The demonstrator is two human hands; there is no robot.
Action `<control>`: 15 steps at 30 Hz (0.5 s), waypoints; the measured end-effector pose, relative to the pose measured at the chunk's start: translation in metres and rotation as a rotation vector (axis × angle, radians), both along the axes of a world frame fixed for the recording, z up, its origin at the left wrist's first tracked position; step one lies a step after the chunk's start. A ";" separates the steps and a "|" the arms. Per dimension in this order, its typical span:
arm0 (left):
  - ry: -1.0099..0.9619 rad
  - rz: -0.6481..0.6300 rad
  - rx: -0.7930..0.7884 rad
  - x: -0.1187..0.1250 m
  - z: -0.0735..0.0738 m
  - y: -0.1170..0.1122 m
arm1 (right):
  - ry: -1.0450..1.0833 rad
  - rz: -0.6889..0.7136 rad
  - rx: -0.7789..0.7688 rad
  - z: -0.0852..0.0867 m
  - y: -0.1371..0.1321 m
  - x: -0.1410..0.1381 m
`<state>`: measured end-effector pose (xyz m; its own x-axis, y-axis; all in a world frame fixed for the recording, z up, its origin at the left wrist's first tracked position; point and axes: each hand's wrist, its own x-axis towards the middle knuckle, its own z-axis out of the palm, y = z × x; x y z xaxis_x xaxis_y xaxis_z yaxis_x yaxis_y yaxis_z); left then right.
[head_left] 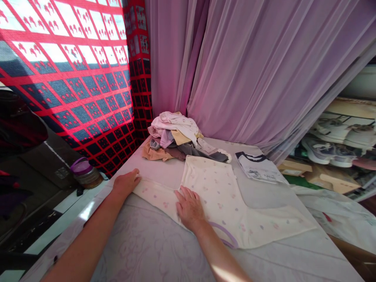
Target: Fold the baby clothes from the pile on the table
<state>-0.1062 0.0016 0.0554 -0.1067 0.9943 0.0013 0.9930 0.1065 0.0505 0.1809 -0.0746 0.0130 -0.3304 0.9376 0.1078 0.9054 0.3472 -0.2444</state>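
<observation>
A cream long-sleeved children's shirt [219, 188] with small pastel prints and a lilac neckband lies spread on the bed, its neck toward me. At the end of its left-hand sleeve, my left hand [127, 183] is closed on the cuff, with some of the fingers hidden from view. My right hand [190, 207] rests flat on the shirt near that sleeve's shoulder, fingers apart. The other sleeve stretches out to the right, untouched.
Beyond the shirt sits a heap of crumpled clothes [176, 135]. A folded white T-shirt with a dark collar [257, 166] lies at the right. Purple curtains [235, 70] hang behind the bed [141, 243]. A purple-lidded jar [85, 172] stands left; shoes [326, 150] are shelved right.
</observation>
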 end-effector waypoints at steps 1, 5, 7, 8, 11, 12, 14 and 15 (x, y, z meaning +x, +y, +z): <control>0.011 0.011 0.019 0.006 0.001 -0.002 | 0.001 0.002 0.007 0.000 0.000 0.000; -0.052 -0.157 0.159 0.050 -0.007 -0.022 | 0.012 0.002 0.038 -0.001 0.000 0.000; -0.210 -0.391 0.154 0.077 -0.020 -0.039 | 0.014 0.007 0.047 -0.001 -0.001 -0.001; -0.277 -0.503 0.125 0.089 -0.027 -0.046 | 0.014 0.009 0.051 -0.001 0.000 -0.001; -0.320 -0.588 0.079 0.108 -0.046 -0.061 | 0.019 0.008 0.054 -0.001 0.000 0.000; -0.303 -0.577 0.067 0.108 -0.049 -0.062 | 0.022 0.009 0.051 -0.001 0.000 0.000; -0.270 -0.541 0.040 0.099 -0.050 -0.060 | 0.029 0.010 0.049 0.000 -0.001 0.001; -0.244 -0.508 0.026 0.092 -0.047 -0.057 | 0.034 0.011 0.047 0.000 -0.001 0.001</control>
